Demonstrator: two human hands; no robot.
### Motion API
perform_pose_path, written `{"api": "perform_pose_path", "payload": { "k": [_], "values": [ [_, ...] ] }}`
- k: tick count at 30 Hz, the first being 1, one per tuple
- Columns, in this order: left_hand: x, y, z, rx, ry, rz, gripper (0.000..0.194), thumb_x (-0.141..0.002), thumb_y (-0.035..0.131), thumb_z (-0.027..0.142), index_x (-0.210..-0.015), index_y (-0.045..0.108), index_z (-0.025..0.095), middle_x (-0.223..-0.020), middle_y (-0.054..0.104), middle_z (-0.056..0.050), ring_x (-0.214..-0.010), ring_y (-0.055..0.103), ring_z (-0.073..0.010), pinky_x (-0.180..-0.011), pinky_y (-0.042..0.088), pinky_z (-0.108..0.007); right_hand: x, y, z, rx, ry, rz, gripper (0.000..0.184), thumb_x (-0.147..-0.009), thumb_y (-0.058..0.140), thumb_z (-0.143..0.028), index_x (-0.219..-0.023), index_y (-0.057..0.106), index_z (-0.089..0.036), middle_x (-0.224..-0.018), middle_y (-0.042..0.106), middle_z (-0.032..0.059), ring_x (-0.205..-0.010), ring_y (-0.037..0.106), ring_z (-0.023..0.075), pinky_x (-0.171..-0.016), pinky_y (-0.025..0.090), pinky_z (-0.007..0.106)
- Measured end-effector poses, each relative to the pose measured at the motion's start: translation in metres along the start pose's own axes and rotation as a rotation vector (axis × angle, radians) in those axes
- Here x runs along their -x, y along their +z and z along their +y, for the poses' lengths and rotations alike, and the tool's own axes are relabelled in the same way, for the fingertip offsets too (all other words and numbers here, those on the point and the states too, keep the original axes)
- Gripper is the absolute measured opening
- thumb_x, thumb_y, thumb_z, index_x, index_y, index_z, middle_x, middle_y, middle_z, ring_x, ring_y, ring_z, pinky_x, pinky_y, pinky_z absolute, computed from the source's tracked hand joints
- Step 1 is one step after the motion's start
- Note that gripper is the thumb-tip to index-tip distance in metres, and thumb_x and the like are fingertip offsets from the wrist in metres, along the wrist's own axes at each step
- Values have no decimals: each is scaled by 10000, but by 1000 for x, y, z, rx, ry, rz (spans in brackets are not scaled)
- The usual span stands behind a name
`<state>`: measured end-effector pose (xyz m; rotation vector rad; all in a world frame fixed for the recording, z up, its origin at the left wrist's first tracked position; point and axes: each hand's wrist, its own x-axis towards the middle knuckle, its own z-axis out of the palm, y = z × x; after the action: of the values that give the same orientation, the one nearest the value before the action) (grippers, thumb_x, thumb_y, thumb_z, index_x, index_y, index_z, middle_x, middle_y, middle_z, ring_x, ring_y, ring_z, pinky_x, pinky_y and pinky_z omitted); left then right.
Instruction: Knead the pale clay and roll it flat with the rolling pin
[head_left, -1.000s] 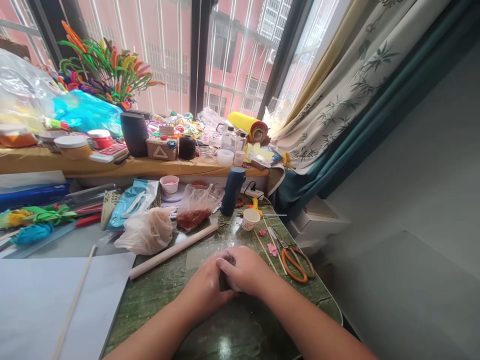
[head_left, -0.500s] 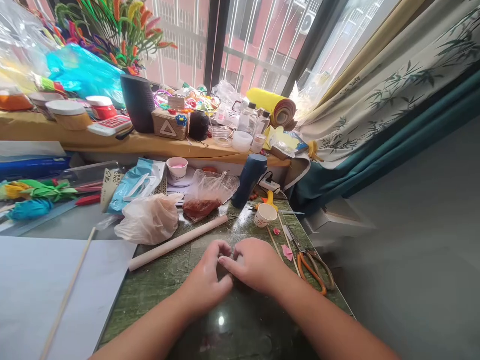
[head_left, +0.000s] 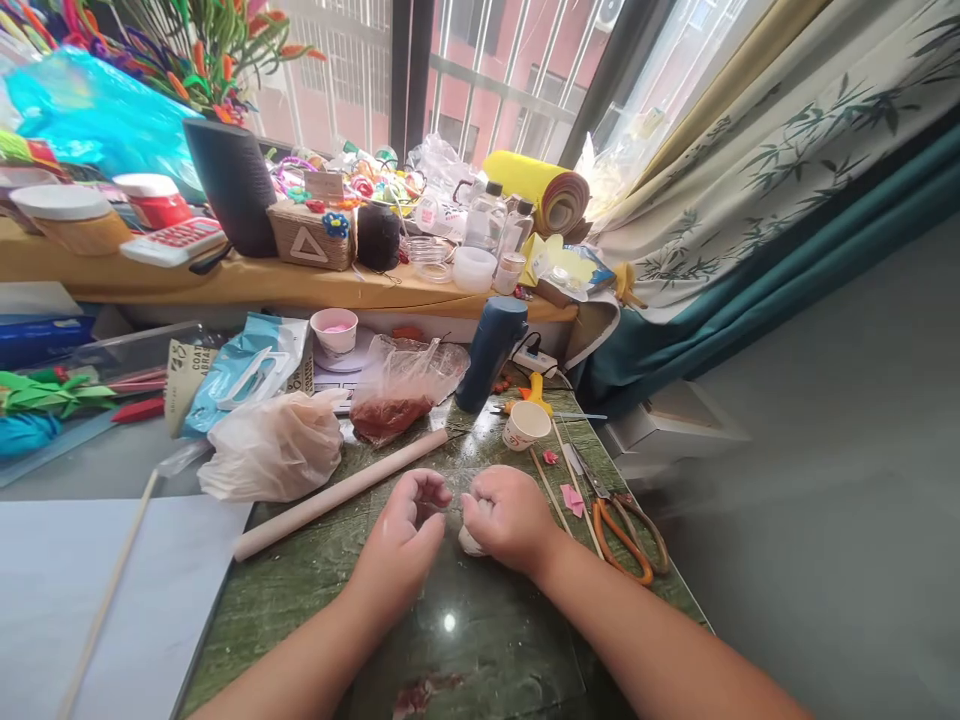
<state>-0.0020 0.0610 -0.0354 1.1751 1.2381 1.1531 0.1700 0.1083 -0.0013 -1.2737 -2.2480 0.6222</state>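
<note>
My right hand [head_left: 511, 520] is closed in a fist over the green table [head_left: 300, 610]. A pale, clay-like lump [head_left: 471, 541] shows at the fist's lower left side, and the fingers hide the rest of it. To its left my left hand [head_left: 409, 520] has loosely curved fingers, with a gap between thumb and fingertips. Nothing shows inside that hand. The two hands are a little apart. A pale rolling pin [head_left: 341, 495] lies slantwise beyond my left hand.
At right lie orange-handled scissors [head_left: 622, 540], thin sticks and pink scraps [head_left: 573, 500], beside a paper cup [head_left: 526, 426]. Behind stand a dark blue bottle [head_left: 491, 355], a bag of reddish-brown material [head_left: 394, 415] and a whitish plastic bag [head_left: 277, 450]. White board [head_left: 90, 600] covers the left.
My hands were together, fingers meeting. Now they have separated, the right has closed into a fist, and the pale lump shows beneath it. The view has shifted slightly.
</note>
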Motion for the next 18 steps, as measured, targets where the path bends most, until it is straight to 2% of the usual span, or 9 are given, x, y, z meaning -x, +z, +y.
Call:
{"api": "perform_pose_path", "payload": {
  "k": [4,7,10,14,16,18],
  "values": [
    [3,-1,7,-83,50,-49,209,-830,562,241,-1037,579,215,-998,660,-51,-962,643,-237,-915,495,-396,6,1,1,-233,67,79,368,-784,581,-327,-514,357,-215,-552,344,-41,-601,302,145,-623,202,312],
    [8,-4,9,-130,88,-101,198,-851,575,286,-1032,606,210,-1032,681,-70,-970,655,-250,-926,495,-411,8,1,-1,-349,99,146,403,-776,597,-358,-483,356,-221,-515,351,-46,-567,315,137,-603,216,300],
    [9,-9,9,-147,100,-97,234,-882,579,358,-1057,623,209,-1061,695,-85,-1003,658,-265,-934,491,-416,7,-3,1,-494,175,247,402,-811,573,-447,-500,447,-225,-500,428,-35,-529,384,142,-572,279,288],
    [9,-12,10,-123,107,-69,271,-897,583,433,-1045,629,210,-1074,699,-93,-1044,643,-277,-950,489,-418,6,-15,3,-703,305,416,488,-922,368,-589,-678,575,-220,-586,568,11,-526,509,177,-543,395,301],
    [9,-13,10,-88,120,-63,293,-917,560,465,-1052,623,213,-1095,696,-98,-1072,636,-280,-964,492,-423,8,-18,0,-843,330,441,530,-924,352,-661,-767,607,-224,-677,647,35,-594,603,205,-572,460,321],
    [9,-14,10,-53,158,-98,329,-936,533,496,-1094,613,219,-1148,693,-107,-1122,631,-287,-996,491,-435,14,-15,-5,-1007,342,421,525,-898,423,-707,-845,640,-232,-795,714,53,-721,682,240,-647,522,356]
  ]
}}
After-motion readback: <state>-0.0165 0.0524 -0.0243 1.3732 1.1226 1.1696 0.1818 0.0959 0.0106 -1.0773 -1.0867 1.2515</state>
